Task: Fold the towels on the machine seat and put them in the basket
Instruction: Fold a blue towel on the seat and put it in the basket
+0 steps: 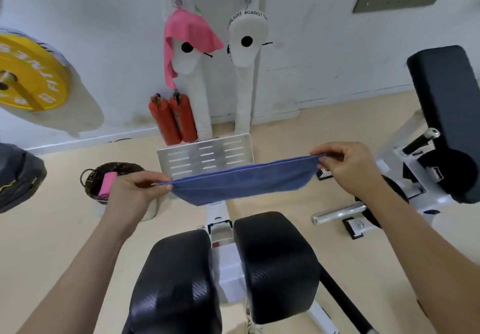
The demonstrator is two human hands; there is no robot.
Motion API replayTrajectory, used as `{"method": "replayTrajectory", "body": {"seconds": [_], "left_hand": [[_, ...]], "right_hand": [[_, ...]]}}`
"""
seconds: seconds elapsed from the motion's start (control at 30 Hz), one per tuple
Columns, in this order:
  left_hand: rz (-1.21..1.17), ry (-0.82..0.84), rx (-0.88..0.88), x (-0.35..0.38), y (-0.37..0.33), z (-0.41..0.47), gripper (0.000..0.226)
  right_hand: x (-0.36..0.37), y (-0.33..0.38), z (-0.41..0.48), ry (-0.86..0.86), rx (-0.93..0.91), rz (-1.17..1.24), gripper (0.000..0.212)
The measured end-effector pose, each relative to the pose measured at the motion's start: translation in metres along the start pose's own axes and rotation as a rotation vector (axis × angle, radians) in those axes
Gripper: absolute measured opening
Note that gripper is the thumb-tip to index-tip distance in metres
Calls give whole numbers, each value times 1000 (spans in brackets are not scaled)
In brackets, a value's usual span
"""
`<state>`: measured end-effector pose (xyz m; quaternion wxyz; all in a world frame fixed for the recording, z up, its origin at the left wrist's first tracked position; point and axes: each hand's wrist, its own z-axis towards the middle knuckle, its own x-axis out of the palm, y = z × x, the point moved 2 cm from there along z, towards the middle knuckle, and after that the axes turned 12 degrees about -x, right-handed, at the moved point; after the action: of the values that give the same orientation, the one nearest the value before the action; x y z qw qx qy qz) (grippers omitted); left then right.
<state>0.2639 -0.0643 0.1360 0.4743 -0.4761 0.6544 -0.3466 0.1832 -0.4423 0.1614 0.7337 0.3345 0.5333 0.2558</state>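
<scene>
I hold a blue towel (241, 181) stretched out in the air above the machine. My left hand (135, 191) pinches its left end and my right hand (348, 167) pinches its right end. The towel is doubled over and sags a little in the middle. Below it the machine's split black seat shows as a left pad (176, 279) and a right pad (275, 263), both bare. A dark woven basket (93, 178) stands on the floor at the left, partly hidden by my left hand, with a folded pink towel (107, 184) in it.
A metal footplate (205, 154) stands behind the towel. Two red extinguishers (172, 118) lean at the wall. A pink cloth (189, 35) hangs on a wall pad. A yellow weight plate (28, 74) is at the left, another machine's black pad (446, 105) at the right.
</scene>
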Motion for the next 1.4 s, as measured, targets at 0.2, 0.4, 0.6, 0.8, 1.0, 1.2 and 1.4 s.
{"method": "replayTrajectory", "body": {"seconds": [0.2, 0.4, 0.6, 0.8, 1.0, 1.2, 1.4], "left_hand": [[354, 135, 69, 24, 54, -44, 33], [818, 320, 83, 42, 143, -58, 55], [943, 405, 174, 36, 164, -82, 53], [953, 519, 352, 38, 171, -119, 17], [1037, 587, 280, 41, 189, -148, 19], [912, 688, 217, 36, 202, -163, 23], [526, 548, -104, 34, 183, -136, 23]], "right_hand": [[12, -52, -86, 105, 96, -137, 24], [71, -108, -220, 313, 122, -305, 26], [92, -113, -264, 245, -27, -419, 29], [82, -114, -291, 321, 179, -565, 30], [83, -110, -310, 455, 364, -611, 33], [75, -105, -322, 502, 481, -443, 32], [51, -80, -294, -20, 578, 157, 19]]}}
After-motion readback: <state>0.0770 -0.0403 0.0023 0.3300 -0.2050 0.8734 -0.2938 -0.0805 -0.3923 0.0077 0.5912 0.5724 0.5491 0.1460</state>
